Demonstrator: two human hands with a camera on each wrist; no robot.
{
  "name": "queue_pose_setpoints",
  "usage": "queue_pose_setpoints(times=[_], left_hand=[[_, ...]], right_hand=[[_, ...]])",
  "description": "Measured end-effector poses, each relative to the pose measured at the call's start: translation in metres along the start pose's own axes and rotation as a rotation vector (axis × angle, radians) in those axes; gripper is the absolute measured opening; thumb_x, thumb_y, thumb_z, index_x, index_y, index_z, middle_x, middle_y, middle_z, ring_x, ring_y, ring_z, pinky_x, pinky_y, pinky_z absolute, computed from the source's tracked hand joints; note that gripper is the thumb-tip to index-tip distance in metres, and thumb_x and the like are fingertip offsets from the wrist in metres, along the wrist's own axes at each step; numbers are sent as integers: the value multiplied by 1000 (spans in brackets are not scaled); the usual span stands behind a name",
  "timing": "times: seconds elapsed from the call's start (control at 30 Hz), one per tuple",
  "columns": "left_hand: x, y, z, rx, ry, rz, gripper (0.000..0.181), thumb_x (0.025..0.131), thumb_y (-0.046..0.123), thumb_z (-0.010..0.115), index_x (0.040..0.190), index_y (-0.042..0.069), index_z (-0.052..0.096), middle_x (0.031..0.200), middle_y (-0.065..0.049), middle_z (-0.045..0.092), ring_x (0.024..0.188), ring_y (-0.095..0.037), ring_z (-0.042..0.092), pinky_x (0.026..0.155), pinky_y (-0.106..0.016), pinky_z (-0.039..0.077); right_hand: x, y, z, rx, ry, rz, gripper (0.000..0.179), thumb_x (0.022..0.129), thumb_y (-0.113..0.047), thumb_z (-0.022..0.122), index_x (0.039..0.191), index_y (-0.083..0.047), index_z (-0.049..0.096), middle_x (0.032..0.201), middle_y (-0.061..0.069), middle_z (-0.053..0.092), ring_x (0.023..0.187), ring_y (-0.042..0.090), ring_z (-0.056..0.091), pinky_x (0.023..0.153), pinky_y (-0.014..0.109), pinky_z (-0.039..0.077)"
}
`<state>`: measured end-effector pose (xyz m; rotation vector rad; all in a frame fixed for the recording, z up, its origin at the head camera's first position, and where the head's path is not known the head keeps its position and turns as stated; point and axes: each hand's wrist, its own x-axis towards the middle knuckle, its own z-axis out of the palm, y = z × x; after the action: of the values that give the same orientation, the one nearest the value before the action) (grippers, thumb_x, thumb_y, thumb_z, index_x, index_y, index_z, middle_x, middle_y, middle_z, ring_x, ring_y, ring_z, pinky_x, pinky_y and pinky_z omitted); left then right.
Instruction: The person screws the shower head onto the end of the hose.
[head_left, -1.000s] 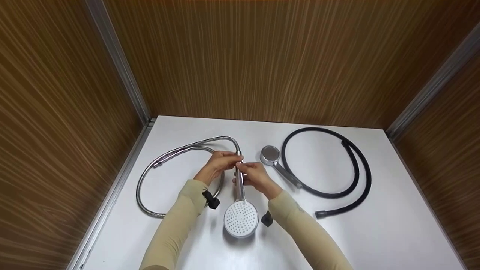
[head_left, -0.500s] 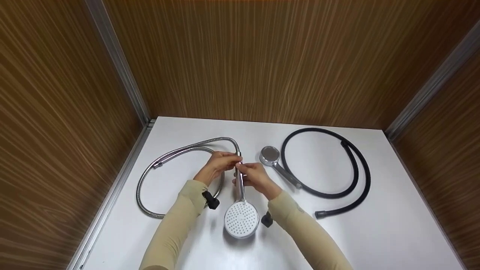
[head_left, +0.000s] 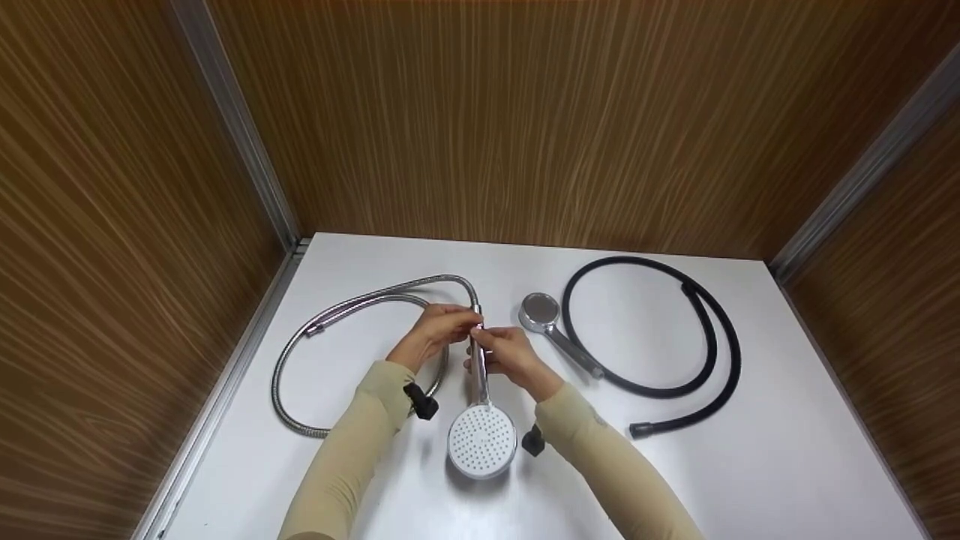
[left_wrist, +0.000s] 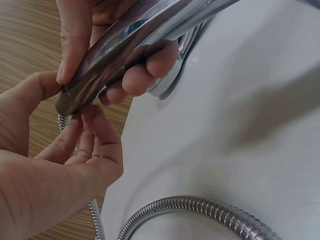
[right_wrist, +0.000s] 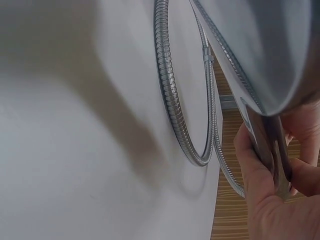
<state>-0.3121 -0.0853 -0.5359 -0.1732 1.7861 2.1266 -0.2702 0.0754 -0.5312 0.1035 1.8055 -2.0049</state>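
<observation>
A chrome hand shower head point(head_left: 482, 442) with a round white spray face hangs above the table, its face up and its handle pointing away from me. My right hand point(head_left: 514, 351) grips the handle near its far end, thumb on top and fingers curled beneath, as the left wrist view shows on the handle point(left_wrist: 130, 50). Thumb and fingertips of my left hand point(head_left: 444, 324) pinch the metal end fitting point(left_wrist: 65, 104) of the silver shower hose point(head_left: 375, 291), right at the handle's end. From there the hose arcs off to the left. My fingers partly hide the joint.
A second, smaller shower head point(head_left: 540, 309) with a grey face lies to the right of my hands. Beside it a black hose point(head_left: 739, 352) is coiled on the white table point(head_left: 787, 480). Wood-grain panels point(head_left: 480, 120) stand at the back and both sides.
Both hands keep their hold on the hose end and handle. Only slight shifts of the fingers and shower head show; the other things stay put.
</observation>
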Motion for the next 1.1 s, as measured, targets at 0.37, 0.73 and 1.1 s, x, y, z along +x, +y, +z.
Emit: queue_pose_setpoints(times=[0.37,0.73,1.1], left_hand=[[0,-2,-1,-8,-24,-8,9,90,7,81,86,12,74,75,4,72,69,-8,67,72,-23,55],[0,-5,0,3,-10,-19,10,89,8,82,88,13,73,74,5,72,68,-6,66,67,-20,52],[-1,-2,-1,10,-8,-9,8,88,7,81,93,9,75,75,5,74,70,-6,69,68,-19,53]], right_hand=[[-1,1,0,-12,0,1,42,108,-17,59,130,19,56,79,5,66,68,20,75,72,37,66],[0,6,-2,-27,-1,2,43,108,-19,60,129,18,57,79,3,67,68,18,75,69,34,65],[1,6,-1,-4,6,-5,41,107,-18,61,127,18,57,77,3,67,66,18,74,67,33,65]])
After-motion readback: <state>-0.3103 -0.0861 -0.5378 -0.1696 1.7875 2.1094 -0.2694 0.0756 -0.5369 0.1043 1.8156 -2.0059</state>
